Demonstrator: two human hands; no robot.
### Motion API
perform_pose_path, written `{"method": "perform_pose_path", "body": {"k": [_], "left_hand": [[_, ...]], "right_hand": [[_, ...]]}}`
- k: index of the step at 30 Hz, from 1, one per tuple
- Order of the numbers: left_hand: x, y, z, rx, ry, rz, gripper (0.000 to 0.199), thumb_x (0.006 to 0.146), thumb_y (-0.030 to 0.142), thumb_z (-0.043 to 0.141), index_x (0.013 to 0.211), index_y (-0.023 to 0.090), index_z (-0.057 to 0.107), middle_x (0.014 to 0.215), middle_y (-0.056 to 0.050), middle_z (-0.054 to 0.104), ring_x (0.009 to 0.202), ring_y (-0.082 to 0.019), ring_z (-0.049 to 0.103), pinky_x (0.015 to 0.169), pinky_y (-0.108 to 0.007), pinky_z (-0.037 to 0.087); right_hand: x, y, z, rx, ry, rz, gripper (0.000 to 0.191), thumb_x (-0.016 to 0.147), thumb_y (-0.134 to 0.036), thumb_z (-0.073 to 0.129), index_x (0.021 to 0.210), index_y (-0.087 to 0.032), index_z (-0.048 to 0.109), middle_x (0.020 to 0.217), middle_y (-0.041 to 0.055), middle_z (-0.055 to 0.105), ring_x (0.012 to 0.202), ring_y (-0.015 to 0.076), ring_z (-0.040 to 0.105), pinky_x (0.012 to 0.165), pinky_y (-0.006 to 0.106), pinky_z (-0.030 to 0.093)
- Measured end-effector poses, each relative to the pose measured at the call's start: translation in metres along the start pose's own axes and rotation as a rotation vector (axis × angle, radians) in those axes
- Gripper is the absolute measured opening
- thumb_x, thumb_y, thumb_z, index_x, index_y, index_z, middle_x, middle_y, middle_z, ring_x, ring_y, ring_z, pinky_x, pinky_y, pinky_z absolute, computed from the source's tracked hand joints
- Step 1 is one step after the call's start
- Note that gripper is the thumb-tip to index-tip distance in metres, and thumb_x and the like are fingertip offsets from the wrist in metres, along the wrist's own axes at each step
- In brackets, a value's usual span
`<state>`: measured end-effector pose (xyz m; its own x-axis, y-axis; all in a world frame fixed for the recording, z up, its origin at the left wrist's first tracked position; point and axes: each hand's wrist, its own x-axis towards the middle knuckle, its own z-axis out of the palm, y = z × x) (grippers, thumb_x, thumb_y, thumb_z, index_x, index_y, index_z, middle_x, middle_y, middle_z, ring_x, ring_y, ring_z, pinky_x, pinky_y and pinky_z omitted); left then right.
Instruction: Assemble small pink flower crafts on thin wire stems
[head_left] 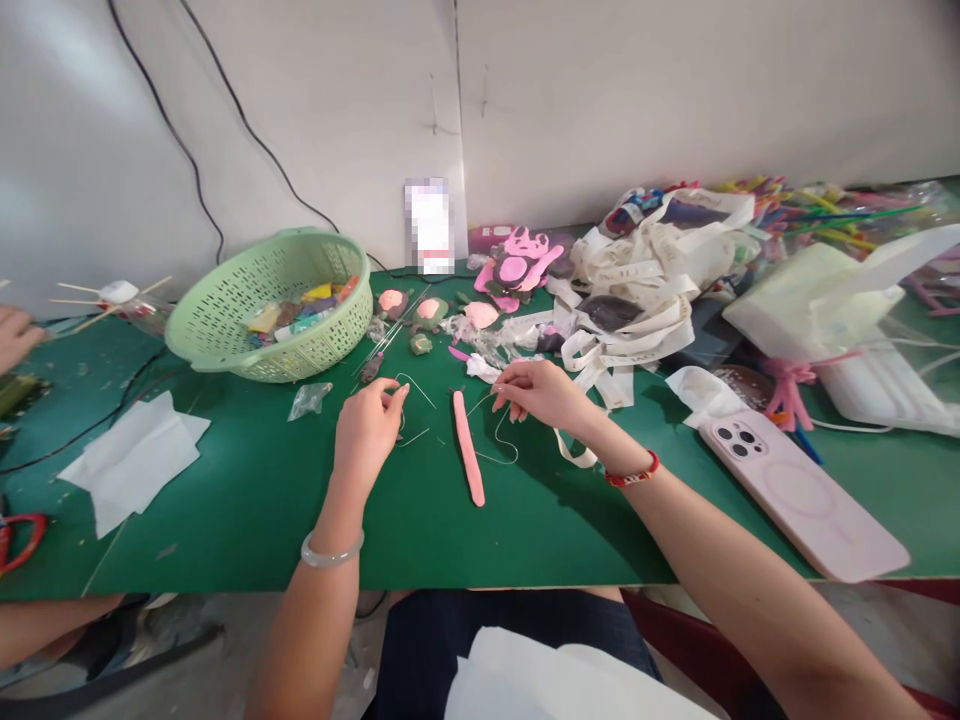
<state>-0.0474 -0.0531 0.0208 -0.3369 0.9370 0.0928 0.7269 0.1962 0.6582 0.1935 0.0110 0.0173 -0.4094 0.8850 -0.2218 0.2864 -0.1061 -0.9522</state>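
A flat, rounded pink clay-like strip [469, 450] lies lengthwise on the green tabletop between my hands. My left hand [367, 432], to its left, has thumb and forefinger pinched on a thin pale strand [417, 388], a thread or fine wire. On the other side, my right hand [541, 395] pinches a similar curling strand [516, 450] that loops down near the strip. Whether both are one length, I cannot tell. White crumpled tissue [481, 368] sits just behind my right fingers.
Behind are a green perforated basket [277, 355], pink-and-grey lumps [430, 312], a pink figure [517, 268] and a heap of cream ribbon [652, 260]. A pink phone [810, 500] lies right; white paper [139, 460] and red-handled scissors [22, 540] lie left. Another person's hand [16, 338] shows far left.
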Motion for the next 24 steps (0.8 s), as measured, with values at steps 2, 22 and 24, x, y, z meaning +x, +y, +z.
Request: {"method": "perform_pose_path", "body": {"k": [2,22,24], "left_hand": [[-0.003,0.003,0.000,0.132,0.185,0.102,0.025,0.088,0.041,0.062,0.098,0.019,0.068,0.088,-0.011,0.066,0.069,-0.023,0.062,0.054,-0.029,0.040],[-0.038,0.031,0.027,0.154,-0.302,0.192,0.047,0.085,0.054,0.067,0.111,0.018,0.050,0.098,-0.008,0.061,0.086,-0.024,0.065,0.063,-0.031,0.050],[-0.042,0.035,0.031,0.293,-0.239,0.258,0.045,0.086,0.059,0.063,0.100,0.018,0.051,0.095,-0.009,0.061,0.086,-0.026,0.065,0.061,-0.032,0.047]], "right_hand": [[0.000,-0.001,0.000,-0.003,-0.005,-0.012,0.013,0.086,-0.012,0.064,0.074,-0.015,0.065,0.067,0.0034,0.073,0.046,0.0069,0.059,0.047,0.017,0.051],[-0.004,-0.003,0.000,-0.056,0.004,-0.158,0.017,0.086,-0.034,0.064,0.081,-0.018,0.065,0.069,0.0032,0.074,0.058,0.0144,0.066,0.059,0.026,0.052],[-0.003,-0.001,0.000,-0.056,-0.005,-0.145,0.016,0.085,-0.034,0.064,0.082,-0.018,0.066,0.066,0.0027,0.072,0.061,0.0157,0.067,0.060,0.027,0.052]]}}
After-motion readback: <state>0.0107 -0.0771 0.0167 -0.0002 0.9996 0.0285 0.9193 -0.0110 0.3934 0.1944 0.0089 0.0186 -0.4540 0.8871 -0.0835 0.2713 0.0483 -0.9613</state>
